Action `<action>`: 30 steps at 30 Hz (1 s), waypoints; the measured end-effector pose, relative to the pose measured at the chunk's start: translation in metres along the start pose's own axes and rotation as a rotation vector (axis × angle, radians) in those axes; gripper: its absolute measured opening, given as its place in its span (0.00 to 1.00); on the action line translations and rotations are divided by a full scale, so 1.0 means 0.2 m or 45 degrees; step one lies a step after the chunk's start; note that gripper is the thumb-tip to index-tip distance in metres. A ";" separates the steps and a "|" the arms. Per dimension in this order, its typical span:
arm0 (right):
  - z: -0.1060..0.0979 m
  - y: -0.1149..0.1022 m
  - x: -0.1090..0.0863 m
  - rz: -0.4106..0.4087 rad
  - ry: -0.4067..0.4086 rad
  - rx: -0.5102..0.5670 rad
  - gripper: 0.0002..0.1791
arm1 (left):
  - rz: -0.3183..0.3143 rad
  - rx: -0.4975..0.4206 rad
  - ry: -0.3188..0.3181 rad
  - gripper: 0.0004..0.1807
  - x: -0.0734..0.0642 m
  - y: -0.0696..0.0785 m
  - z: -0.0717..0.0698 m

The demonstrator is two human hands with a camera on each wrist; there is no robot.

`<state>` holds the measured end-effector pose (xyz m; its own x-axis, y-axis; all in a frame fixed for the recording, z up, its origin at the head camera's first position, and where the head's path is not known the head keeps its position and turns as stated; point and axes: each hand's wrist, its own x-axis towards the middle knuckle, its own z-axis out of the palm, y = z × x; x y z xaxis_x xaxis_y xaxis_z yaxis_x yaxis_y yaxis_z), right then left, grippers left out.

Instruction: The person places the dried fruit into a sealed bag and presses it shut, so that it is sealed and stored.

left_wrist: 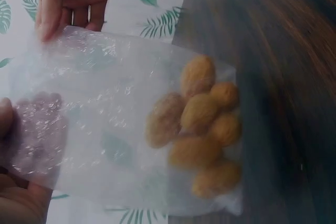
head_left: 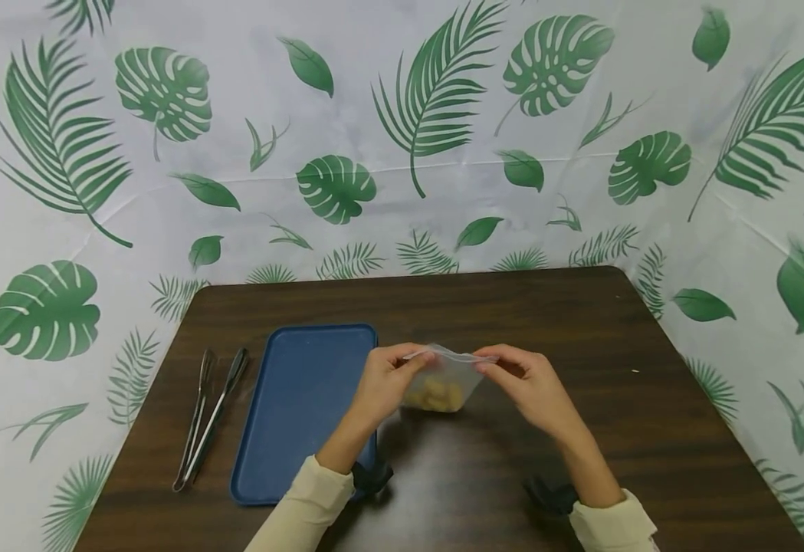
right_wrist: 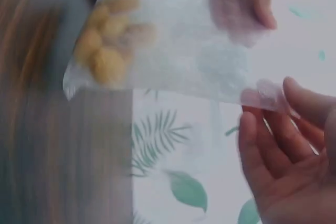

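Note:
A clear plastic bag (head_left: pixel 468 376) hangs between my two hands, above the table near the tray's right edge. At its bottom lie several yellow-brown rounded pieces (left_wrist: pixel 198 114), perhaps dried fruit; their exact kind is hard to tell. My left hand (head_left: pixel 386 379) pinches the left end of the bag's top edge between thumb and fingers. The right hand (head_left: pixel 529 383) pinches the other end of that edge. Through the translucent film, fingers behind the bag show faintly in the left wrist view. The pieces look blurred in the right wrist view.
A blue tray (head_left: pixel 305 406) lies on the dark wooden table (head_left: pixel 650 429), left of the bag and partly under my left arm. Metal tongs (head_left: pixel 210 429) rest left of the tray. A small pale scrap (head_left: pixel 634 371) lies at the right. Leaf-patterned cloth (head_left: pixel 443 222) hangs behind.

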<state>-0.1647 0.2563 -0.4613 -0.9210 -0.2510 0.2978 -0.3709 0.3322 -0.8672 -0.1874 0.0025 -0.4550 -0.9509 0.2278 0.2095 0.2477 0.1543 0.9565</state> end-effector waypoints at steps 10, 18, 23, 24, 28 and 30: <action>0.06 -0.04 -0.01 -0.130 0.113 -0.257 0.07 | 0.395 0.461 -0.146 0.10 -0.05 -0.02 -0.10; 0.08 -0.10 -0.06 -0.002 0.022 -0.217 0.05 | 0.604 0.595 -0.169 0.05 -0.09 -0.01 -0.14; 0.12 -0.10 -0.06 -0.040 -0.015 -0.219 0.05 | 0.546 0.524 -0.192 0.05 -0.10 -0.01 -0.13; 0.12 -0.11 -0.06 -0.071 -0.010 -0.223 0.05 | 0.550 0.518 -0.190 0.04 -0.11 -0.01 -0.12; 0.13 -0.11 -0.06 -0.135 0.037 -0.252 0.05 | 0.554 0.481 -0.193 0.04 -0.11 -0.01 -0.12; 0.13 -0.12 -0.07 -0.120 0.032 -0.243 0.05 | 0.521 0.464 -0.215 0.04 -0.12 -0.01 -0.12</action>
<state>-0.1393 0.2278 -0.4559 -0.8829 -0.2669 0.3863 -0.4693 0.4748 -0.7445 -0.1700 -0.0262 -0.4560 -0.7287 0.4848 0.4838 0.6658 0.3359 0.6662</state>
